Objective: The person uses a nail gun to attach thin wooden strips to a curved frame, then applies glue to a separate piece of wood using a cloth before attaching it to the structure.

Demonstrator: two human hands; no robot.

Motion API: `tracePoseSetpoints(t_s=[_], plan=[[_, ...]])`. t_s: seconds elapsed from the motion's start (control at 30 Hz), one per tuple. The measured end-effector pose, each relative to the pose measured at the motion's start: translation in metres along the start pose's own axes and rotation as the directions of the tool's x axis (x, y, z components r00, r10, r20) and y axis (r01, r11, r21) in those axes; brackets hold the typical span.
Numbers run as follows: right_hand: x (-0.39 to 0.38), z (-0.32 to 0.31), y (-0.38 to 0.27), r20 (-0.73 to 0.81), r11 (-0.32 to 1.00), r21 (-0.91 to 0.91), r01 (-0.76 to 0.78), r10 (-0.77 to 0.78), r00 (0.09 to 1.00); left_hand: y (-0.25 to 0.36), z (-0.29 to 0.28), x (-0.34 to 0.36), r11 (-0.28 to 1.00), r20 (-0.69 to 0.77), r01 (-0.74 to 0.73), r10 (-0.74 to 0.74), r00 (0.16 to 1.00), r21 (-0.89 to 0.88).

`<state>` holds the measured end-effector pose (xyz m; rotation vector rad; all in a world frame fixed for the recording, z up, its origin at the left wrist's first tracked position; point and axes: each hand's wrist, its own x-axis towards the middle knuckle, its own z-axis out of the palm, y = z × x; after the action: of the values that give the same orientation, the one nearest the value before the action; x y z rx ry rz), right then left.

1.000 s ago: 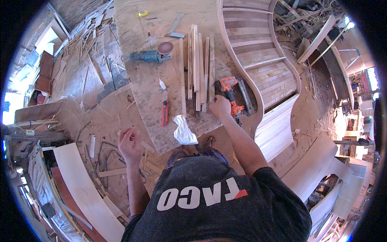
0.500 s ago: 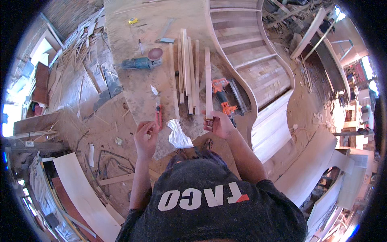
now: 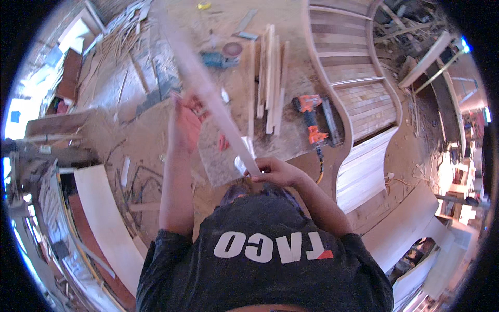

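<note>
Slat (image 3: 208, 93) is lifted over the bench's near edge, right hand (image 3: 275, 171) pinching its end, left hand (image 3: 187, 122) gripping mid-length; sighting it, then laying it by the strips (image 3: 267, 78) seems next

Sawdust-strewn workshop floor (image 3: 130, 140), curved wooden stair frame (image 3: 358, 88); bright daylit window (image 3: 21, 112), scattered offcuts (image 3: 119, 41)

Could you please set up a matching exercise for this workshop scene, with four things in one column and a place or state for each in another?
Things:
1. Long wooden strip
2. Orange nail gun
3. Blue power sander
4. Bundle of wooden slats

Places or states:
A. Lying flat in a row on the workbench, between the two power tools
B. Lifted in the air, held by the left hand and the right hand
C. Beside the curved wooden frame
D. At the far end of the bench, left of the slats

Pairs: 1-B, 2-C, 3-D, 4-A
</note>
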<state>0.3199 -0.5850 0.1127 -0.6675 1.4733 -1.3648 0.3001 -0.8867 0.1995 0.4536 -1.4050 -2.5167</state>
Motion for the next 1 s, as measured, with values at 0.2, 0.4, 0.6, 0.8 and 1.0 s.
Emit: tracePoseSetpoints(t_s=[0.2,0.4,0.6,0.8,1.0], plan=[[0.061,0.04,-0.017,0.16,0.852,-0.523,0.034,0.059,0.985,0.056,-0.071,-0.055,0.926,-0.227,-0.343,0.304,0.925,-0.159],[0.076,0.053,-0.046,0.137,0.755,-0.651,-0.08,0.221,0.966,0.055,-0.119,-0.111,0.876,-0.528,-0.481,0.396,0.752,-0.028],[0.078,0.009,0.0,-0.687,0.674,-0.641,-0.367,-0.29,0.666,0.077,-0.13,-0.135,0.912,-0.394,-0.404,0.398,0.828,0.073],[0.081,0.023,0.053,-0.787,0.766,-0.444,-0.465,-0.085,0.611,0.014,-0.124,-0.117,0.953,-0.286,-0.09,0.176,0.942,0.29],[0.056,0.007,0.073,-0.72,0.979,0.198,-0.051,0.181,0.67,-0.035,-0.106,-0.106,0.808,-0.14,0.123,-0.05,0.989,0.576]])
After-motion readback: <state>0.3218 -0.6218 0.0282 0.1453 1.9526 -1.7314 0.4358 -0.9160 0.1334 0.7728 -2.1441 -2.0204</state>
